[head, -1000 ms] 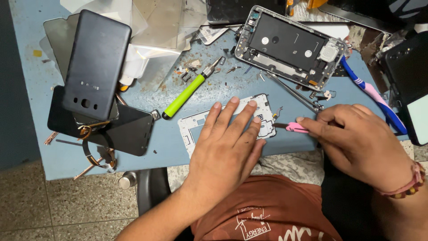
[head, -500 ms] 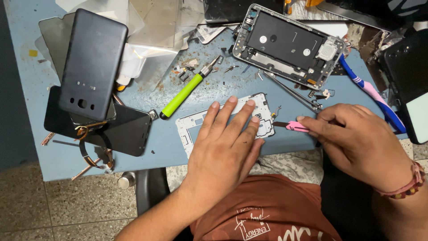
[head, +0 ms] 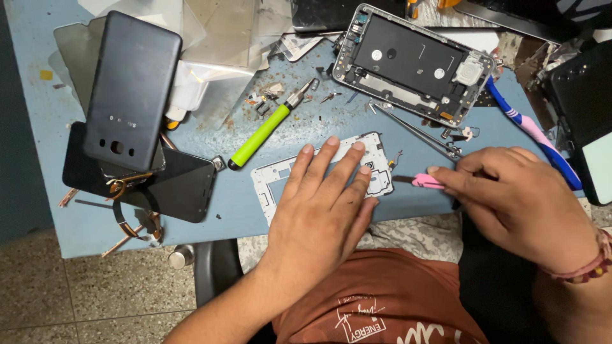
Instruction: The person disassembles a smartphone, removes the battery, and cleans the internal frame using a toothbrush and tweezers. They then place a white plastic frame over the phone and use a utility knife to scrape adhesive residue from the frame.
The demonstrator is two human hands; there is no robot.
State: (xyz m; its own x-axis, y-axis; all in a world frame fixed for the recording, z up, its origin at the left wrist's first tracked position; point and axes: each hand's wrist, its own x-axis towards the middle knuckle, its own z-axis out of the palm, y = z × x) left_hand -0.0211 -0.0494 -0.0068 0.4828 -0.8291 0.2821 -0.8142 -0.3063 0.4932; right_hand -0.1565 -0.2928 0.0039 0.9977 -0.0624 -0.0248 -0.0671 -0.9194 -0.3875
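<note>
The left hand point(head: 322, 210) lies flat, fingers spread and released, pressing down on a white phone mid-frame point(head: 280, 175) that rests at the near edge of the blue table point(head: 38, 121). The palm covers the frame's near right part; its left end and far rim show beyond the fingers.

The right hand point(head: 516, 204) is just right of the frame, its fingers pinched around a small pink-handled tool point(head: 426, 183). The tool's dark tip points left and reaches the frame's right edge, close to the left hand's fingertips; whether it touches the frame is hard to tell. A beaded bracelet point(head: 593, 264) circles the right wrist.

Far from the hands, an opened phone body point(head: 414, 64) lies tilted with its inner parts showing. Thin metal tweezers point(head: 417, 130) lie between it and the right hand. A green-handled screwdriver point(head: 264, 134) lies slantwise to the left of the frame. A blue and pink toothbrush point(head: 532, 134) runs along the right, beside a dark phone point(head: 583, 114) at the table's right edge.

On the left, a dark phone back cover point(head: 131, 89) rests on top of a black phone point(head: 172, 185), with a small brown strap point(head: 131, 220) at the near left. Clear film sheets point(head: 217, 38) and small screws and scraps litter the far middle of the table.
</note>
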